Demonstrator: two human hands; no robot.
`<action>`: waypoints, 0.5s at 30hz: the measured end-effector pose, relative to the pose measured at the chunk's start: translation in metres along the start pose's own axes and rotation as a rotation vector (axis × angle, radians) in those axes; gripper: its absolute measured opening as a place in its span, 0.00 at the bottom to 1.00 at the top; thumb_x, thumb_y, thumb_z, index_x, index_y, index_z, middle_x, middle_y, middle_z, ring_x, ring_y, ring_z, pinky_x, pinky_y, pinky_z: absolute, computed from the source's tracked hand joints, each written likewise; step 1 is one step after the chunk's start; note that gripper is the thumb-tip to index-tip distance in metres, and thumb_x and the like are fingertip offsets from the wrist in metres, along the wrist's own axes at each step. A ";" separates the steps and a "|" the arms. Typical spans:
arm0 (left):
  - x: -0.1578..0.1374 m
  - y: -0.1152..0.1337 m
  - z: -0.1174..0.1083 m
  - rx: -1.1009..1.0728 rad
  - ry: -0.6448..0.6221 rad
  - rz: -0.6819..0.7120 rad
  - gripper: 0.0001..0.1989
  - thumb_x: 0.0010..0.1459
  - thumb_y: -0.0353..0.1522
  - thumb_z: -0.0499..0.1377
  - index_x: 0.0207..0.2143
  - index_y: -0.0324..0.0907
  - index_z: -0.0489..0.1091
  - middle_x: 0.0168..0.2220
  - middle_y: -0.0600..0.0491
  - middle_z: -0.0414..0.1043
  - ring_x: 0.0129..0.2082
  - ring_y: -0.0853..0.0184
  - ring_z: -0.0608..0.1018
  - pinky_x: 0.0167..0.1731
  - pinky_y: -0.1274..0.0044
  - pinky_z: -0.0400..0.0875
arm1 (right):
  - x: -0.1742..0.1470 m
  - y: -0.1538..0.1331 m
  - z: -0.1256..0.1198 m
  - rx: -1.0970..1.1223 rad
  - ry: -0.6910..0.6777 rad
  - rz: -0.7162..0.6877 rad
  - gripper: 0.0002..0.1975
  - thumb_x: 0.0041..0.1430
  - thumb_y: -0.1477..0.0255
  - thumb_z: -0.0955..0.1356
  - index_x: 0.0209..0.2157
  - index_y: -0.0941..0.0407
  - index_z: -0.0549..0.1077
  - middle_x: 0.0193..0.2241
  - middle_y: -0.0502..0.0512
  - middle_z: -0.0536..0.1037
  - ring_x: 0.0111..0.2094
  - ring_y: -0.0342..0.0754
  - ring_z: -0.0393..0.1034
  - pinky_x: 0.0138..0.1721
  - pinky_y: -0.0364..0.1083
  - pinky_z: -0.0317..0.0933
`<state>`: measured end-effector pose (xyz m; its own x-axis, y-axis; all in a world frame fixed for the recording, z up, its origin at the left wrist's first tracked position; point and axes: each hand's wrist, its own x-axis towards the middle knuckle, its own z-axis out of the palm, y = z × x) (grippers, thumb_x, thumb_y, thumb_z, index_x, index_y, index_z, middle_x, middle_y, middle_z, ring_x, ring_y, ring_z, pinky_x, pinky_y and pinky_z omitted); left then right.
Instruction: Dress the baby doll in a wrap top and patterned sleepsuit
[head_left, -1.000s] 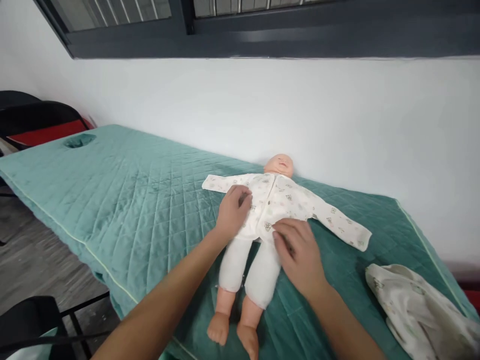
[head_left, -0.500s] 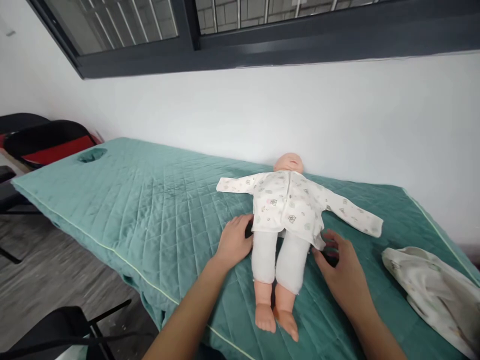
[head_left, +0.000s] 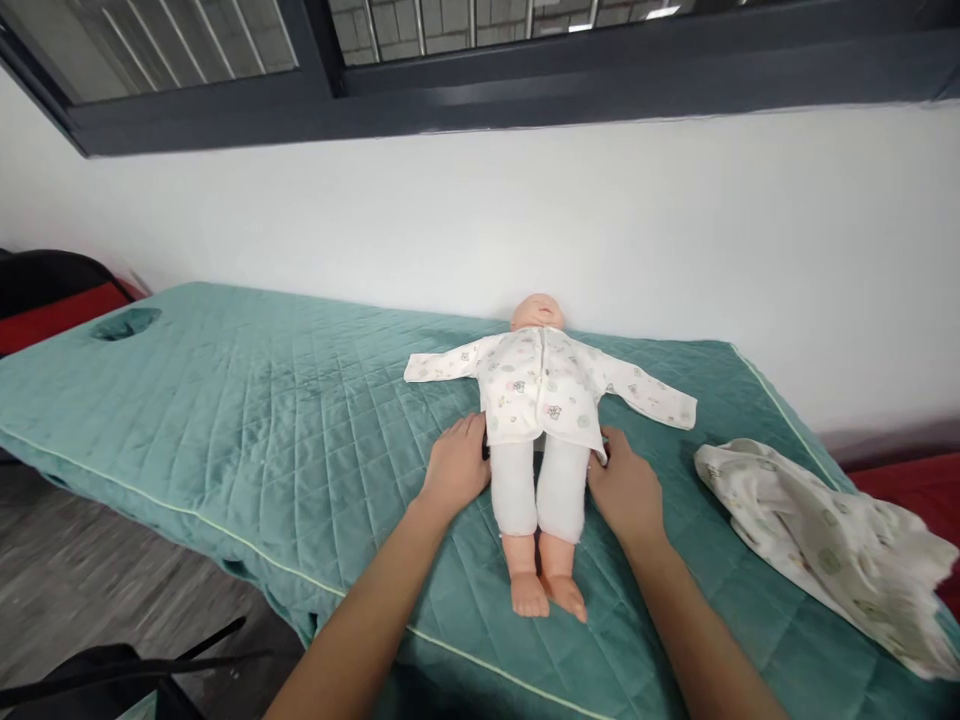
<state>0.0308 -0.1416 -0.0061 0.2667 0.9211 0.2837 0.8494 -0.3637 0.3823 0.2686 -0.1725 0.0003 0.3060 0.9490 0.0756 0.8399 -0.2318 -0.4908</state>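
Note:
A baby doll (head_left: 538, 312) lies on its back on the green quilted bed cover, feet towards me. It wears a white printed baby shirt (head_left: 517, 390), whose sleeves spread out to both sides, and white cloth leggings (head_left: 514, 490). At the shirt's left lower edge, my left hand (head_left: 456, 468) is closed on the hem beside the doll's hip; its fingertips are partly hidden. My right hand (head_left: 628, 490) pinches the hem's right lower corner, close to the doll's thigh. The doll's bare feet (head_left: 530, 595) lie side by side.
Crumpled white printed cloth (head_left: 817, 530) lies on the right part of the bed (head_left: 300, 400). A hole (head_left: 126, 323) opens in the bed's far left end. The wall and a dark window frame (head_left: 525, 95) rise behind. A black chair (head_left: 97, 680) stands at lower left.
My right hand has moved in and closed on the shirt's right corner, where its fingers were apart before. My left hand stays at the left hem. The view has shifted to the right.

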 end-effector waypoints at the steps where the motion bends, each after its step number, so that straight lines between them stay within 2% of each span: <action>1: 0.000 0.001 0.000 0.013 0.002 -0.014 0.13 0.62 0.29 0.52 0.49 0.42 0.67 0.44 0.45 0.76 0.45 0.55 0.76 0.41 0.68 0.70 | 0.001 0.000 0.001 -0.005 -0.001 -0.008 0.20 0.64 0.61 0.60 0.53 0.53 0.70 0.36 0.59 0.80 0.33 0.57 0.75 0.30 0.47 0.55; 7: -0.001 -0.004 0.004 -0.054 0.028 -0.084 0.18 0.57 0.24 0.54 0.49 0.43 0.68 0.44 0.47 0.77 0.43 0.57 0.78 0.40 0.70 0.69 | 0.004 0.001 0.003 0.092 -0.010 -0.039 0.20 0.62 0.61 0.62 0.51 0.53 0.71 0.34 0.57 0.80 0.32 0.55 0.74 0.31 0.47 0.57; 12: -0.011 -0.014 0.003 -0.250 0.192 -0.163 0.15 0.59 0.28 0.54 0.48 0.44 0.70 0.45 0.50 0.78 0.41 0.61 0.78 0.40 0.72 0.70 | 0.001 0.011 0.001 0.365 0.043 -0.076 0.19 0.54 0.63 0.65 0.47 0.54 0.72 0.27 0.49 0.74 0.29 0.50 0.69 0.34 0.47 0.60; 15: -0.017 -0.017 0.002 -0.294 0.223 -0.234 0.12 0.59 0.29 0.55 0.46 0.43 0.70 0.42 0.51 0.79 0.38 0.62 0.79 0.39 0.73 0.69 | -0.004 0.020 -0.002 0.425 0.064 -0.065 0.20 0.52 0.65 0.66 0.46 0.55 0.73 0.25 0.47 0.73 0.28 0.49 0.68 0.34 0.47 0.60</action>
<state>0.0124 -0.1509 -0.0194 -0.0504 0.9425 0.3304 0.7007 -0.2024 0.6841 0.2847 -0.1816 -0.0084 0.2974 0.9403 0.1652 0.6033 -0.0510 -0.7958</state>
